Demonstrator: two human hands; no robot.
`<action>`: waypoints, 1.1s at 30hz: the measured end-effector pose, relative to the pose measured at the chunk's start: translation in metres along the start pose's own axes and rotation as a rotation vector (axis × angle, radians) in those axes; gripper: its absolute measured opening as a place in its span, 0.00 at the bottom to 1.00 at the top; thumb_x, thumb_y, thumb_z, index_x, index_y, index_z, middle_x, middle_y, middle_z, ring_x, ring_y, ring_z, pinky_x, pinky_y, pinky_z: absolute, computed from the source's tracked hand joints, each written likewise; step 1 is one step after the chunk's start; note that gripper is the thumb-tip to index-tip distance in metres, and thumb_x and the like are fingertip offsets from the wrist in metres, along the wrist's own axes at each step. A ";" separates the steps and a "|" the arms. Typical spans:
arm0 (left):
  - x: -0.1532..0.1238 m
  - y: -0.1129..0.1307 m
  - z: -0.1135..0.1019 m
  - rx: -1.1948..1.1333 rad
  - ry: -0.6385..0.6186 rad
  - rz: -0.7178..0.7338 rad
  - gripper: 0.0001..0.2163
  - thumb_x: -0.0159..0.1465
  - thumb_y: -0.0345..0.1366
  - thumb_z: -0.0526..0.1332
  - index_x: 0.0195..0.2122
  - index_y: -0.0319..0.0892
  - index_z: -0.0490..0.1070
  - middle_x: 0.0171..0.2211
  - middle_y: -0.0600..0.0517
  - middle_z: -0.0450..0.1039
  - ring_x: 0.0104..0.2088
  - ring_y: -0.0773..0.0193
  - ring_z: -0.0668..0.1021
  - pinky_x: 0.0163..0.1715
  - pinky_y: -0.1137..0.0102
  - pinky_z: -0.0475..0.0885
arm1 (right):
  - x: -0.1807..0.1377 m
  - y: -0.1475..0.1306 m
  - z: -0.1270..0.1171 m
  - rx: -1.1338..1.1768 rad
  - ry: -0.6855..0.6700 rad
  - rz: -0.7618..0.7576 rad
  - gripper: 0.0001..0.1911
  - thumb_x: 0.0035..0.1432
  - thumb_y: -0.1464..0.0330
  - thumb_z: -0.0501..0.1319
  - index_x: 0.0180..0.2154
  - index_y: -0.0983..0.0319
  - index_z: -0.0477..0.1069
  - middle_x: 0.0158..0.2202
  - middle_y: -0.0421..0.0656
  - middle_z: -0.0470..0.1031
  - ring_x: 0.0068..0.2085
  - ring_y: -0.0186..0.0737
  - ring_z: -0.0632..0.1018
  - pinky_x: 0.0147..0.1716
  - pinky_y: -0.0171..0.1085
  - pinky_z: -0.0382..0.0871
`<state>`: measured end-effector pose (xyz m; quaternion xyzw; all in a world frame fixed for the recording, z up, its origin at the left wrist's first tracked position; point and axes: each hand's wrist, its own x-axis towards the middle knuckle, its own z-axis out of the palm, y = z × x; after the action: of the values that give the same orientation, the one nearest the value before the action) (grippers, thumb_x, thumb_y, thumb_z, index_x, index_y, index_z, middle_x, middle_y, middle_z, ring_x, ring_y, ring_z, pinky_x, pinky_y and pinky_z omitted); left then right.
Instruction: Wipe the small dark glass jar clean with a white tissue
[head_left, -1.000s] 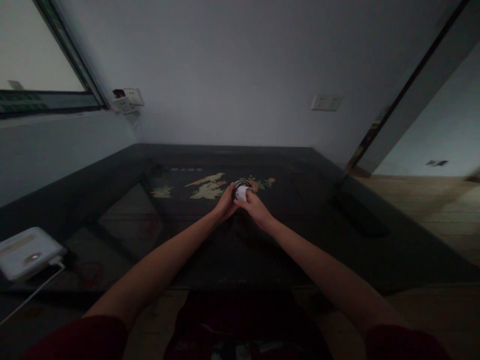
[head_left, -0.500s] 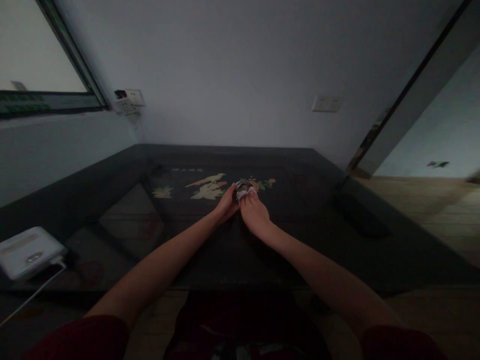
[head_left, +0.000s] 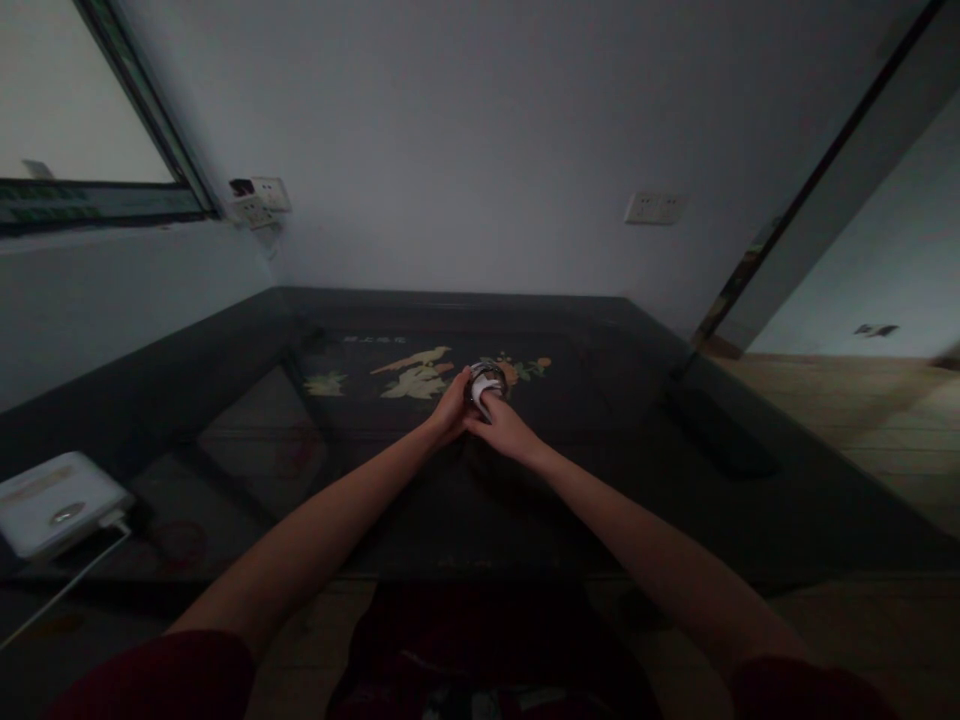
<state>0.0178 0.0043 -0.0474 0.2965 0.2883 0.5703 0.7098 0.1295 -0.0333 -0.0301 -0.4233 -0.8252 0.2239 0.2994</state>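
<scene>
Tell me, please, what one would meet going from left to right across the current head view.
White box with a cable → corner wall socket → left hand → right hand, holding something white → double wall socket → small wall fitting.

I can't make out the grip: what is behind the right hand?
Parts of a white cloth or tissue and a round object show beyond the right hand. The hand covers their nearer parts from view.
</scene>
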 end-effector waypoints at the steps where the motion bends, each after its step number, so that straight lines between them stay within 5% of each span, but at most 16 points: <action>1: 0.000 0.000 0.001 0.001 0.000 0.002 0.16 0.69 0.42 0.52 0.44 0.38 0.74 0.40 0.46 0.79 0.45 0.58 0.79 0.51 0.66 0.70 | 0.002 0.000 0.001 0.070 0.011 0.003 0.18 0.58 0.73 0.55 0.52 0.66 0.63 0.46 0.49 0.75 0.45 0.42 0.77 0.46 0.41 0.70; 6: 0.001 -0.001 0.001 0.003 -0.004 0.004 0.16 0.69 0.41 0.51 0.44 0.37 0.74 0.40 0.45 0.79 0.46 0.57 0.78 0.52 0.66 0.69 | 0.007 0.001 0.002 0.400 0.086 -0.003 0.19 0.59 0.73 0.52 0.53 0.63 0.62 0.40 0.45 0.76 0.42 0.39 0.77 0.45 0.38 0.69; 12: -0.001 0.000 -0.001 0.005 -0.023 -0.010 0.18 0.69 0.42 0.50 0.44 0.37 0.75 0.40 0.44 0.79 0.46 0.55 0.78 0.53 0.63 0.69 | 0.002 0.005 -0.009 -0.028 -0.053 -0.009 0.11 0.55 0.73 0.58 0.42 0.66 0.67 0.39 0.47 0.76 0.38 0.42 0.77 0.39 0.39 0.69; 17: 0.003 0.000 -0.004 -0.011 -0.059 -0.021 0.19 0.70 0.42 0.48 0.44 0.36 0.74 0.40 0.44 0.79 0.46 0.56 0.78 0.53 0.62 0.69 | -0.006 -0.002 -0.016 -0.272 -0.099 -0.054 0.14 0.56 0.77 0.58 0.46 0.68 0.68 0.48 0.57 0.75 0.49 0.50 0.76 0.48 0.46 0.68; 22: 0.008 -0.003 -0.003 -0.014 -0.052 -0.026 0.19 0.70 0.40 0.47 0.42 0.36 0.75 0.40 0.44 0.79 0.46 0.58 0.79 0.54 0.65 0.68 | -0.008 -0.005 -0.013 -0.463 -0.076 -0.086 0.19 0.61 0.81 0.48 0.51 0.72 0.68 0.54 0.62 0.71 0.59 0.49 0.70 0.63 0.49 0.52; 27: 0.010 -0.004 -0.004 -0.011 -0.033 -0.013 0.18 0.70 0.40 0.48 0.41 0.36 0.75 0.39 0.44 0.79 0.44 0.59 0.79 0.53 0.66 0.68 | -0.010 -0.005 -0.009 -0.515 -0.064 -0.087 0.20 0.60 0.82 0.47 0.52 0.78 0.66 0.55 0.67 0.69 0.60 0.52 0.69 0.65 0.50 0.49; 33: 0.007 -0.003 -0.007 0.002 -0.019 -0.003 0.16 0.68 0.42 0.52 0.44 0.36 0.74 0.39 0.45 0.79 0.44 0.57 0.79 0.51 0.64 0.70 | -0.008 -0.003 -0.006 -0.204 -0.061 -0.024 0.17 0.57 0.75 0.57 0.50 0.70 0.66 0.50 0.57 0.73 0.52 0.49 0.74 0.53 0.47 0.67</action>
<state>0.0160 0.0109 -0.0551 0.3021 0.2826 0.5661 0.7130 0.1358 -0.0411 -0.0267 -0.4348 -0.8575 0.1478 0.2321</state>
